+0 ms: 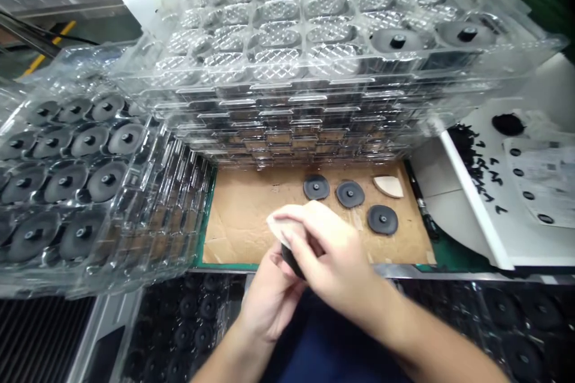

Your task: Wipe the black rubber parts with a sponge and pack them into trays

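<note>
Over the front of the cardboard sheet [238, 209], my two hands meet. My left hand [272, 296] grips a dark, flat piece [293, 261] from below; it looks like the oval black discs nearby, but fingers cover most of it. Folded in the fingers of my right hand [335, 245] is a pale cream pad [279, 231], pressed against the dark piece. To the right on the cardboard lie three black discs with a central stub: one disc [316, 187], a second disc [350, 194] and a third disc [383, 219]. Behind them rests a cream wedge-shaped pad [389, 186].
A tall stack of clear plastic trays [287, 96] stands behind the cardboard, with two discs in its top tray. Another tray stack [67, 152], filled with discs, is at left. On the right, a white box [476, 203] holds small black parts and a printed bag.
</note>
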A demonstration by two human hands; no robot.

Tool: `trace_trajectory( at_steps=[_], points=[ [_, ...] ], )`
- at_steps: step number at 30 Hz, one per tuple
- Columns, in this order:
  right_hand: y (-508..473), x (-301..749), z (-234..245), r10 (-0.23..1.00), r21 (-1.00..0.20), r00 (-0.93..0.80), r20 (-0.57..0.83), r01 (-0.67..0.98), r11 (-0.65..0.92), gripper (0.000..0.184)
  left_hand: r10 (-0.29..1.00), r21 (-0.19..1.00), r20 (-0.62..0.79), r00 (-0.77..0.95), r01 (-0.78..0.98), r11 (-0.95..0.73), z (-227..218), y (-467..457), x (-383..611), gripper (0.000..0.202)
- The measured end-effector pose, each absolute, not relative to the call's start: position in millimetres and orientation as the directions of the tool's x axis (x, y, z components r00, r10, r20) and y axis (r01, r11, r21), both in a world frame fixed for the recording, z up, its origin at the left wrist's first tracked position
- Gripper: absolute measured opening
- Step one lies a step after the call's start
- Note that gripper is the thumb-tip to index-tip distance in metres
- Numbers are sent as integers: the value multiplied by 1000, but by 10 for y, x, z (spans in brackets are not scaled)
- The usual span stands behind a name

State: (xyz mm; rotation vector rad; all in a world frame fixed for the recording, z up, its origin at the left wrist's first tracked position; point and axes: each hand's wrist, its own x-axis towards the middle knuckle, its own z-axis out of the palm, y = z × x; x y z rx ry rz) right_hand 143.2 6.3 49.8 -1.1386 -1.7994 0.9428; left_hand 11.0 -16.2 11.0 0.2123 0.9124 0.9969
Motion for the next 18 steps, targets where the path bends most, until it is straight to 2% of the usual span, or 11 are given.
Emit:
trace_trajectory(
  at_steps=[2, 4, 6, 10, 11, 13, 16, 18],
  points=[
    [18, 1448, 502, 921, -895, -295, 253, 291, 339, 25, 802, 542, -544, 247, -626, 561, 136, -149, 100, 47],
    [-13, 1488, 529, 893, -920, -422, 157, 265, 287, 22, 799, 544, -555, 231, -625, 559, 161, -135, 92, 56],
    [-5, 1514, 560, 885, -924, -457, 85, 297, 242, 18, 784, 545, -574, 235, -605, 580, 182, -124, 105, 59],
    [35, 1498, 597, 919, -871, -276, 280, 329, 364, 23, 767, 525, -553, 326, -578, 624, 219, -115, 151, 50],
    [25, 1512, 609, 909, -874, -295, 295, 302, 382, 24, 772, 519, -539, 337, -589, 620, 229, -114, 150, 51],
    [-23, 1593, 641, 880, -898, -414, 231, 257, 357, 24, 779, 501, -526, 341, -615, 609, 249, -115, 136, 55],
    [-107, 1776, 691, 899, -886, -426, 98, 375, 274, 21, 769, 470, -527, 361, -630, 618, 276, -112, 148, 57],
    [-129, 1851, 702, 931, -821, -354, 91, 503, 272, 20, 769, 453, -527, 361, -647, 614, 294, -104, 196, 57]
  ],
)
